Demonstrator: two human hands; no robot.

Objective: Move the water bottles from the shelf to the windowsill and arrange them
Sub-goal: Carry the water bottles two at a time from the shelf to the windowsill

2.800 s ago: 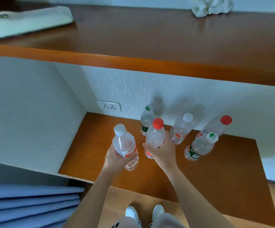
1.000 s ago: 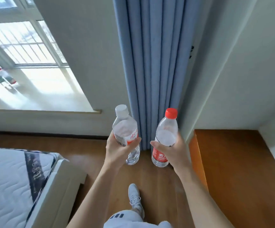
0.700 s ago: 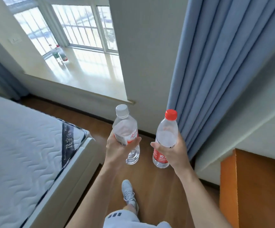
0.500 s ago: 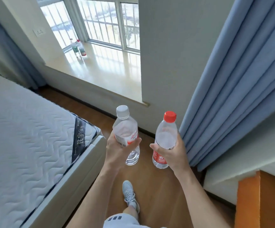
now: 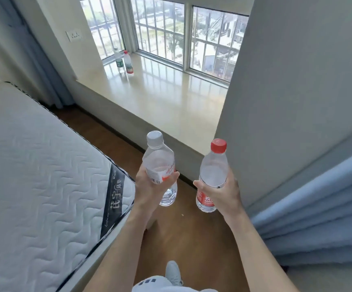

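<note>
My left hand [image 5: 149, 189] grips a clear white-capped water bottle [image 5: 159, 160] around its label. My right hand [image 5: 223, 192] grips a clear red-capped water bottle [image 5: 213, 169] with a red label. Both bottles are upright, held over the wooden floor just short of the windowsill [image 5: 171, 102]. Two bottles stand side by side at the sill's far left corner: a green-labelled bottle [image 5: 118, 60] and a red-labelled bottle [image 5: 128, 62]. The shelf is out of view.
A bare white mattress [image 5: 33, 175] fills the left side. A wall pier [image 5: 287, 81] and a blue curtain [image 5: 318, 218] stand on the right. A narrow strip of wooden floor [image 5: 181, 239] runs between the bed and the sill. A barred window [image 5: 171, 32] backs the sill.
I took both bottles off the shelf and turned left. The view has swung from the curtain to the windowsill, which is now nearer. Both hands keep their grip.
</note>
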